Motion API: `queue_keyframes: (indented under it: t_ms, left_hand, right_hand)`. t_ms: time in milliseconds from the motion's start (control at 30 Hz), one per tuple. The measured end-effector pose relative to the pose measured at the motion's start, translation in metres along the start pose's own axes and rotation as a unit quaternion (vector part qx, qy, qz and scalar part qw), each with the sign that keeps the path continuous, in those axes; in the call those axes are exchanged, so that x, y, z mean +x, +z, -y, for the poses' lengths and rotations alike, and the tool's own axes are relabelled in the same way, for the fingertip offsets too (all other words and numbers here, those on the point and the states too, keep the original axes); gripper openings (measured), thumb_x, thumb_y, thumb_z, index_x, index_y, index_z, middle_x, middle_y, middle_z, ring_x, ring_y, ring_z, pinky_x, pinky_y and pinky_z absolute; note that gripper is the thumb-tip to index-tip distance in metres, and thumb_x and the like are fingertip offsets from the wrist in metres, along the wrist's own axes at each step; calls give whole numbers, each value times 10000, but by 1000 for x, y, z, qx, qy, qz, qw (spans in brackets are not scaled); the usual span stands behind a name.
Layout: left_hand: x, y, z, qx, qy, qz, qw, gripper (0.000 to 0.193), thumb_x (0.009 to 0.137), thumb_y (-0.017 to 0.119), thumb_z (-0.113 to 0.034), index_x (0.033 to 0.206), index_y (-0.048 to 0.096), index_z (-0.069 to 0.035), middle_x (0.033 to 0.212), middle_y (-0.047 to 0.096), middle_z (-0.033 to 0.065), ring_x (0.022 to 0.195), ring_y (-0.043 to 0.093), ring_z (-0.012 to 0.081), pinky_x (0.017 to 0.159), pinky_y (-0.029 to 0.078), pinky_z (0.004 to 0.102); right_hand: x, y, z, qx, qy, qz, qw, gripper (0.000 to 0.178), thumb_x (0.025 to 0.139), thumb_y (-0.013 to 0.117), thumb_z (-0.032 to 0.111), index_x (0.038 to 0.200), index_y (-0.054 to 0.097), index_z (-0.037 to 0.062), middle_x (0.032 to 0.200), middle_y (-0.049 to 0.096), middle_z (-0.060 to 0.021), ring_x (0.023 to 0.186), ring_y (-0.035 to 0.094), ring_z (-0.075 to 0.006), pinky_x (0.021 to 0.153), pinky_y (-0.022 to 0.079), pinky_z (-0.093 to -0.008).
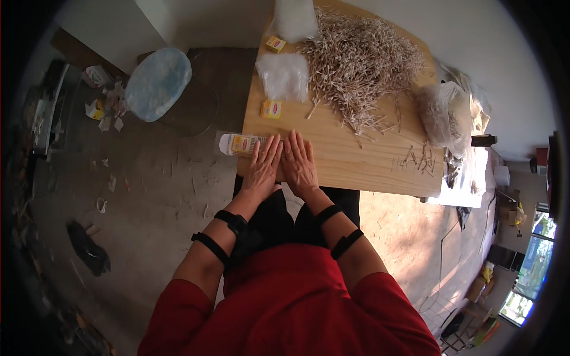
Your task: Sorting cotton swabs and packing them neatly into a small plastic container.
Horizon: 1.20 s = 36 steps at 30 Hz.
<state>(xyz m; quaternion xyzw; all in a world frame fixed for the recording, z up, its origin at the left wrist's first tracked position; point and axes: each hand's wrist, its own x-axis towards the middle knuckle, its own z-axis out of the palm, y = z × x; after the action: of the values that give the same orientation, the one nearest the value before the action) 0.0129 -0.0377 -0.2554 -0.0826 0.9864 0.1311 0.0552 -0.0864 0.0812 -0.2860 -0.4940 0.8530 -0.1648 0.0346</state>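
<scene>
At the far left, a pale blue stool (158, 84) stands on the floor. Next, a clear packet (240, 144) with a yellow label and thin sticks inside lies at the near left corner of the wooden table (356, 169), jutting past its left edge. The left hand (263, 169) lies flat, fingers extended, over the packet's right end. Farther back are yellow cards (271, 109) and clear plastic sleeves (285, 77). The right hand (300, 163), just beside the left, is equally flat; whether it touches the packet I cannot tell. Rightward come a far heap of sticks (362, 65), nearer loose sticks (421, 159) and a filled plastic bag (442, 115).
</scene>
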Motion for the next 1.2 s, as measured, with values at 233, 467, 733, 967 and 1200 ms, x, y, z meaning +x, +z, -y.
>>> queue_keyframes:
  t_ms: [233,467,733,967,1200]
  left_hand:
    - [3,-2,-3,49,-19,21,998,1264,602,885,-383,1544,142,14,1641,86,128,1525,57,265,1234,32,532]
    - [8,-5,-7,52,7,52,997,1239,637,866,-411,1550,139,4,1642,67,130,1527,22,260,1236,14,530]
    - [-23,-17,44,-87,-30,-97,991,1143,785,764,-474,1557,65,-5,1641,34,176,1520,25,346,1185,0,638]
    - [-35,-13,70,-24,-15,-32,999,1139,799,695,-586,1556,78,0,1644,41,155,1526,32,294,1204,11,599]
    - [-29,0,75,-97,10,-37,994,1141,798,727,-518,1552,58,16,1643,32,164,1522,45,322,1223,73,536]
  right_hand:
    - [-10,-5,3,2,-7,24,1000,566,992,433,208,1501,315,-11,1618,203,-175,1517,140,-295,1222,76,-480]
    - [-8,0,-1,19,45,-7,999,545,994,440,196,1499,338,22,1607,245,-156,1509,178,-284,1222,98,-465]
    - [-7,0,8,5,41,-5,999,587,950,488,135,1499,319,11,1610,242,-140,1511,173,-272,1221,92,-503]
    - [-12,9,6,0,35,-22,999,612,931,487,113,1507,303,18,1605,260,-145,1501,216,-274,1214,97,-532]
    - [-7,6,9,5,55,-2,998,559,968,474,136,1495,329,16,1605,260,-139,1507,195,-273,1218,75,-516]
